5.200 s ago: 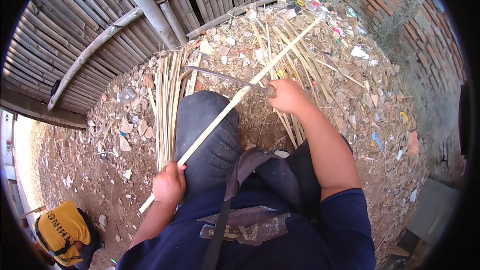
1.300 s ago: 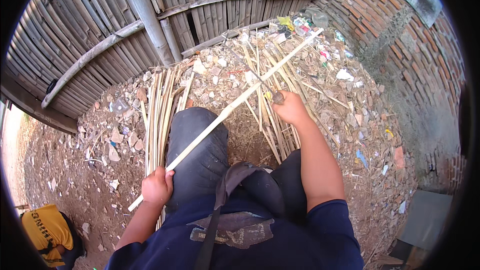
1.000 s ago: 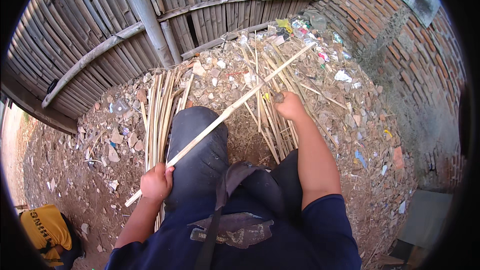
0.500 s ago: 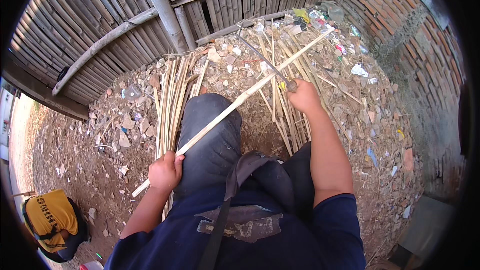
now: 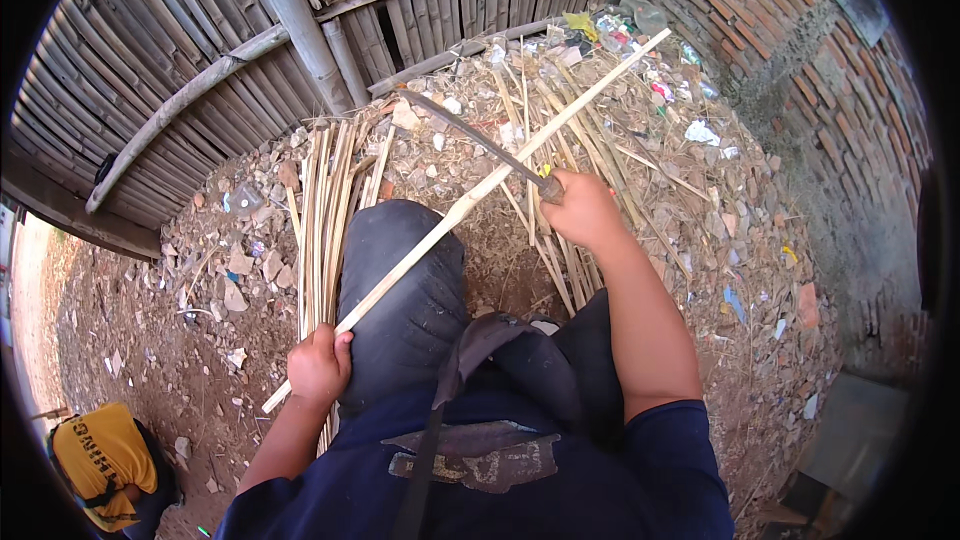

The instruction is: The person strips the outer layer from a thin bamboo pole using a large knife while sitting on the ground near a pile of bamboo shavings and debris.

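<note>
Right hand [image 5: 583, 208] holds knife [image 5: 473, 134] (tip well past strip [image 5: 463, 210]).

My left hand [image 5: 320, 365] covers a short stretch of the pale strip [image 5: 430, 245], and its curled fingertips are out of sight beneath. My right hand [image 5: 580, 208] hides most of the handle of the long knife [image 5: 462, 126]; whether its edge bites the strip or merely crosses it, I can't quite say from here. The lower part of the left bundle of strips [image 5: 325, 190] is lost behind my forearm and shirt [image 5: 620, 480]. The dark rim (round as a porthole) cuts into the yellow-topped person [image 5: 105, 455]. Much of the distant litter [image 5: 615, 35] is too small to identify.
</note>
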A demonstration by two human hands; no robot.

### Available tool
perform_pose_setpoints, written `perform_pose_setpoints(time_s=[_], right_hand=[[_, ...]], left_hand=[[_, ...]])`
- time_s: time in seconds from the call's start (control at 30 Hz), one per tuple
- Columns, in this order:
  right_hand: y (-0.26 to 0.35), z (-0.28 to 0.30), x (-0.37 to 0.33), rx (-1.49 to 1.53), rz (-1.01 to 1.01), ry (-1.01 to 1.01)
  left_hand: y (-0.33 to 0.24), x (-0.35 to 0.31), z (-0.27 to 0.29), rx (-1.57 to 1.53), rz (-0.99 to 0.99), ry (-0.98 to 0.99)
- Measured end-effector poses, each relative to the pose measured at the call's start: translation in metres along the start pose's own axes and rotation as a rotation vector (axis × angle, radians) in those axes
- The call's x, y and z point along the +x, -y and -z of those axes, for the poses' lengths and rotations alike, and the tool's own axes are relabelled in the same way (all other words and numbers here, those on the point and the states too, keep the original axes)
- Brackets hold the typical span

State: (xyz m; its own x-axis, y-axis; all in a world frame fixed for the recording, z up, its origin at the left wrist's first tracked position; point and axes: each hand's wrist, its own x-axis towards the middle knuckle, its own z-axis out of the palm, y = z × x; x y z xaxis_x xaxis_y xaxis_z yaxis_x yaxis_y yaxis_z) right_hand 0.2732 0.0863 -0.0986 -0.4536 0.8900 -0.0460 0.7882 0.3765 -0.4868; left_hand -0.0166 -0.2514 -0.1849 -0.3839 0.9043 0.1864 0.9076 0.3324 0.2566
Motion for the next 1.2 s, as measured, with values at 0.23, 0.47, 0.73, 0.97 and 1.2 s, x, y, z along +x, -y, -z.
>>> perform_pose_setpoints(time_s=[0.23,0.47,0.73,0.97,1.2], right_hand=[[-0.09,-0.017,0.048,0.152,-0.231,-0.064],[-0.007,0.01,0.002,-0.111,0.032,0.074],[-0.098,0.001,0.023,0.247,-0.22,-0.121],[-0.052,0.01,0.01,0.103,-0.081,-0.066],[-0.014,-0.009,0.002,-0.135,0.164,0.05]], left_hand=[[0.005,0.021,0.007,0.041,-0.069,-0.021],[0.013,0.0,0.01,0.048,0.013,0.057],[0.0,0.017,0.037,0.113,-0.04,0.101],[-0.013,0.012,0.048,-0.35,0.069,0.246],[-0.02,0.016,0.061,-0.161,0.14,0.306]])
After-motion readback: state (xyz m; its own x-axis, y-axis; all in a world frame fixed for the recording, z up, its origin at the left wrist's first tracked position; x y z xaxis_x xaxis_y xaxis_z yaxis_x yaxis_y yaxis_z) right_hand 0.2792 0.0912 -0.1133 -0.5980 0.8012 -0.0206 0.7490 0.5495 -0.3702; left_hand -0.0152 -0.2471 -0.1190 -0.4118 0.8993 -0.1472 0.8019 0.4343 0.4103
